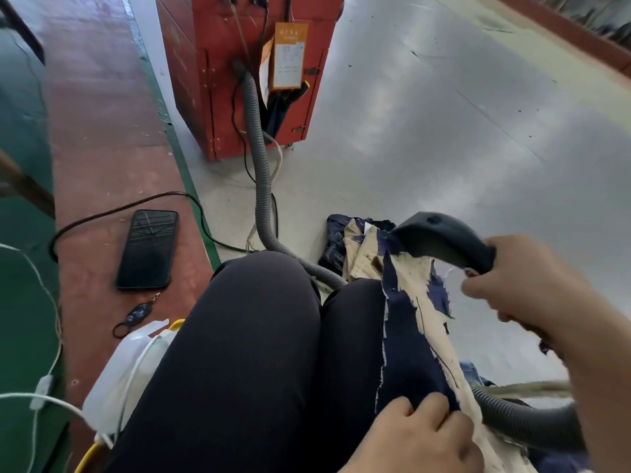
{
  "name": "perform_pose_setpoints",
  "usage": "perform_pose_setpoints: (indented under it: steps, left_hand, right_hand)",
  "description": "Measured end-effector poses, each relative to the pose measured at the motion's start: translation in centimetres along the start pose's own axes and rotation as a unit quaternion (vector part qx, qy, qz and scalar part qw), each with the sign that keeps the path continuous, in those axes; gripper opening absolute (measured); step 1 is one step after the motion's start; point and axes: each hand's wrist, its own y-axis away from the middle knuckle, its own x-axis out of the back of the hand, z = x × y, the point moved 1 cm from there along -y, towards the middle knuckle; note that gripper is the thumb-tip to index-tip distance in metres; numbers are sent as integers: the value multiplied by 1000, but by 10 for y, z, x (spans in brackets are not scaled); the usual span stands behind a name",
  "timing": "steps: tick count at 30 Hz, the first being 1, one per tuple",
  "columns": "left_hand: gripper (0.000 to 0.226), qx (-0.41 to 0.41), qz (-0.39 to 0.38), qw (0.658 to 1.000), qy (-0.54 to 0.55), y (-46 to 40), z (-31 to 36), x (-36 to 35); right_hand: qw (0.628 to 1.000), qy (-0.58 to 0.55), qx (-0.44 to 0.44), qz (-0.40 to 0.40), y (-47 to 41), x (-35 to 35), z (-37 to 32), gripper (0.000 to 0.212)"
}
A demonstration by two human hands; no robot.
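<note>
the step in hand looks like vacuuming loose threads off the navy and beige garment (406, 336), which lies draped over the right thigh. the right hand (522, 288) curls its fingers round the handle of the dark suction nozzle (444, 240), whose mouth touches the cloth's far end. the left hand (413, 435) pinches the near edge. next, i judge, the nozzle should slide along the seam while the cloth is held taut; its grey hose (261, 165) runs to the red machine (239, 80)

red cabinet (191, 80) top past the upper edge, orange tag (288, 56) print too blurred, hose (263, 172) partly behind a knee (259, 285)
</note>
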Motion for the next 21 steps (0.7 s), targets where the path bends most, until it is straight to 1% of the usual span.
perform_pose_setpoints:
  steps: [1, 2, 3, 4, 5, 6, 7, 8, 9, 10, 11, 13, 14, 15, 16, 17, 18, 21]
  left_hand:
    - [40, 2, 18, 997, 79, -4, -1, -1]
    - [25, 19, 5, 991, 131, -6, -2, -6]
    - [15, 5, 41, 990, 131, -6, 7, -13]
    - [10, -2, 19, 989, 143, -7, 14, -12]
    - [11, -9, 32, 989, 143, -8, 17, -15]
    - [12, 4, 25, 988, 154, -9, 13, -16]
    - [17, 29, 13, 986, 165, -12, 14, -16]
    - [24, 67, -22, 977, 199, -15, 13, -11]
    - [29, 99, -37, 970, 221, -14, 12, -8]
    - [30, 116, -33, 969, 216, -13, 12, -5]
    - [24, 102, -5, 974, 202, -12, 14, -6]
    - [11, 34, 55, 982, 175, -11, 14, -10]
    - [10, 16, 72, 983, 171, -12, 12, -11]
    - [11, 8, 81, 981, 176, -13, 11, -13]
    - [12, 7, 87, 979, 182, -13, 9, -14]
    - [13, 5, 91, 978, 185, -12, 10, -13]
    - [14, -2, 82, 978, 191, -11, 9, -13]
    - [17, -1, 32, 983, 181, -8, 11, -13]
  right_hand:
    - [1000, -27, 8, 12, 4, 8, 7, 16]
    - [998, -53, 18, 22, 12, 16, 14, 17]
    - [997, -69, 32, 32, 23, 22, 22, 18]
    - [996, -74, 47, 30, 34, 27, 30, 21]
    - [996, -64, 58, 24, 44, 30, 40, 26]
    - [997, -44, 62, 12, 54, 30, 48, 31]
    - [998, -20, 62, -2, 61, 29, 55, 34]
    - [998, 18, 58, -14, 69, 28, 61, 37]
    - [997, 51, 51, -17, 74, 23, 66, 41]
    - [996, 80, 46, -18, 79, 18, 66, 43]
    - [994, 99, 42, -18, 82, 12, 61, 44]
    - [992, 115, 37, -41, 85, 0, 43, 48]
    - [991, 121, 36, -56, 83, -5, 34, 48]
    - [990, 124, 32, -64, 79, -8, 27, 46]
    - [990, 124, 28, -65, 72, -8, 20, 36]
    - [991, 122, 22, -57, 66, -8, 13, 23]
    - [992, 118, 18, -44, 58, -9, 9, 14]
    - [995, 90, 32, -37, 33, -12, -5, 15]
